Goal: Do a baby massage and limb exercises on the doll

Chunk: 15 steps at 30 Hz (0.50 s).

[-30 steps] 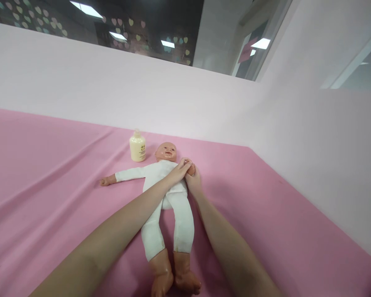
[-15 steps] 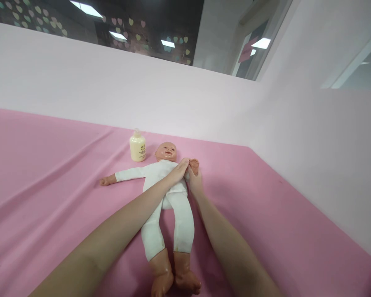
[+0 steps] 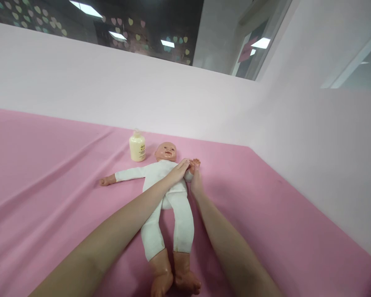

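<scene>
A baby doll (image 3: 165, 175) in a white cloth suit lies on its back, its head toward the wall and its bare feet toward me. Its arm on the right is bent up between my two hands. My left hand (image 3: 178, 171) reaches across the doll's chest, fingers together against the inner side of that small doll hand (image 3: 195, 164). From the outer side, my right hand (image 3: 197, 181) holds the same doll hand, thumb upward; its other fingers are mostly hidden. The doll's other arm (image 3: 130, 174) lies stretched out to the left.
A pale yellow pump bottle (image 3: 137, 148) stands left of the doll's head. Pink sheeting (image 3: 64, 165) with creases covers the surface. White walls (image 3: 111, 86) rise behind it and at the right, with a window (image 3: 160, 24) bearing heart stickers above.
The doll's hand has turned, its fingers now pointing more upward. My right hand has shifted slightly, its thumb straighter beside it. My left hand stays nearly in place.
</scene>
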Each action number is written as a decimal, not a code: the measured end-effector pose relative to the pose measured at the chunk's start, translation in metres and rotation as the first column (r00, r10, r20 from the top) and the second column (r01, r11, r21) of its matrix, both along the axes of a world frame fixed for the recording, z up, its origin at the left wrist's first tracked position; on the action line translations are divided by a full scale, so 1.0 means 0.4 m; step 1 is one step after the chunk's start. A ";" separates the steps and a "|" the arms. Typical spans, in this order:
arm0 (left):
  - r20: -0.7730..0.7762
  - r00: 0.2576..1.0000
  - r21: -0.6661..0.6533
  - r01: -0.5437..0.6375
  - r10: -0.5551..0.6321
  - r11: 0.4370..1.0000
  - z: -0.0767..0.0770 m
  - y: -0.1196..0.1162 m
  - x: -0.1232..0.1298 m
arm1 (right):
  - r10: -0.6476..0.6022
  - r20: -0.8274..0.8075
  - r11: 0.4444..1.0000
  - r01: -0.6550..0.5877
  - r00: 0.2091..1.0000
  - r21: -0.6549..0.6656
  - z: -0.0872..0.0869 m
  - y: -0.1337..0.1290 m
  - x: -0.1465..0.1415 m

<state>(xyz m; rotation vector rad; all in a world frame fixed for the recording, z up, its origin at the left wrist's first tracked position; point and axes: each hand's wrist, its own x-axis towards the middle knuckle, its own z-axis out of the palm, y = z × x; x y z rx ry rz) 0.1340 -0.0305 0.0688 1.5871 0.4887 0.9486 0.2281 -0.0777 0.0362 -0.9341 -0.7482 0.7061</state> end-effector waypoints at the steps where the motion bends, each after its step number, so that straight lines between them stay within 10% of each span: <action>1: 0.001 1.000 -0.001 -0.004 0.004 1.000 -0.002 0.001 0.000 | 0.013 -0.028 1.000 -0.013 1.000 0.004 -0.002 0.004 0.000; 15: -0.125 0.991 -0.004 0.043 -0.043 0.999 -0.009 0.007 0.003 | 0.103 -0.189 0.994 -0.109 0.977 -0.024 -0.051 0.041 0.029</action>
